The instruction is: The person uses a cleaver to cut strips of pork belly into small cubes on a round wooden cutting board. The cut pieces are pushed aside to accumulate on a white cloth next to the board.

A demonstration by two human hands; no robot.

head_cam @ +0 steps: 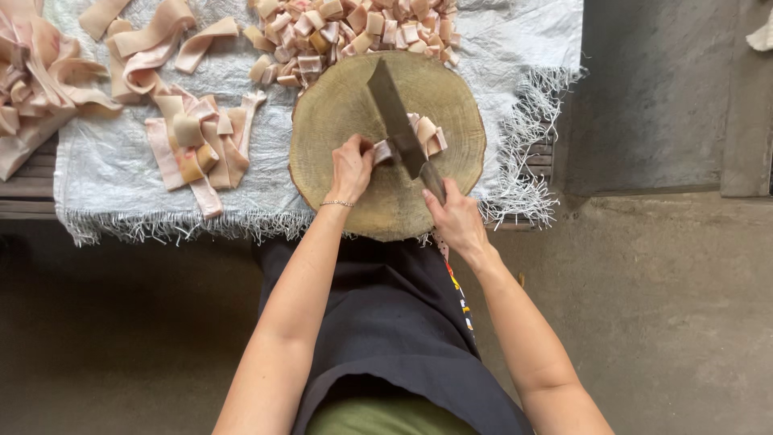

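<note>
I'm in a rough butchering yard: bare concrete floor (668, 306), log-slice chopping block (338, 113), woven sack cloth (113, 169) underneath

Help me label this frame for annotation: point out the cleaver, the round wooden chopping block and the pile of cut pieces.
cleaver (394, 113): head view, middle of blade.
round wooden chopping block (330, 121): head view, bare left top.
pile of cut pieces (354, 28): head view, pile's middle.

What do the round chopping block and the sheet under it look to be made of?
Chopping block: apparently a raw slice of tree trunk, with visible growth rings, a rough bark-like edge and a dull, unsealed surface. Sheet: probably woven plastic sacking, whitish with a slight sheen, its cut edges frayed into loose threads.
</note>
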